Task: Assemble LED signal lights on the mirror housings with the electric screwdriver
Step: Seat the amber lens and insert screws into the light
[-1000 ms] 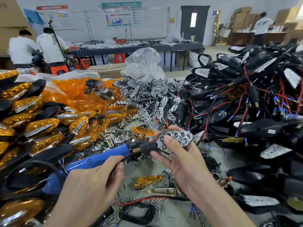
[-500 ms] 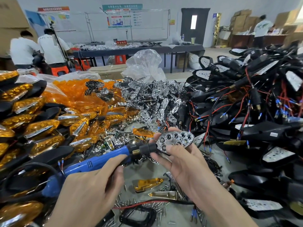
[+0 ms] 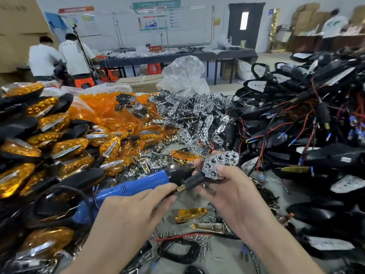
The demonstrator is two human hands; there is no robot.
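Over bench (image 3: 224,254), reflector (image 3: 220,164) tilted steeper (right hand (image 3: 233,196) holds); screwdriver (image 3: 134,187) tip lower.

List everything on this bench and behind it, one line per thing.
electric screwdriver: one, blue with black nose, centre, nose at the LED reflector
LED reflector: one, chrome, in the right hand
reflector pile: many, chrome, centre back
amber lenses: many, orange, in plastic, centre left
finished signal lights: many, amber and black, left
wired mirror housings: many, black with red wires, right
loose screws: many, silver, front of table
loose amber lens: one, front centre
clear plastic bag: one, behind the reflector pile
people in white shirts: three, background
left hand: grips the screwdriver
right hand: holds the reflector
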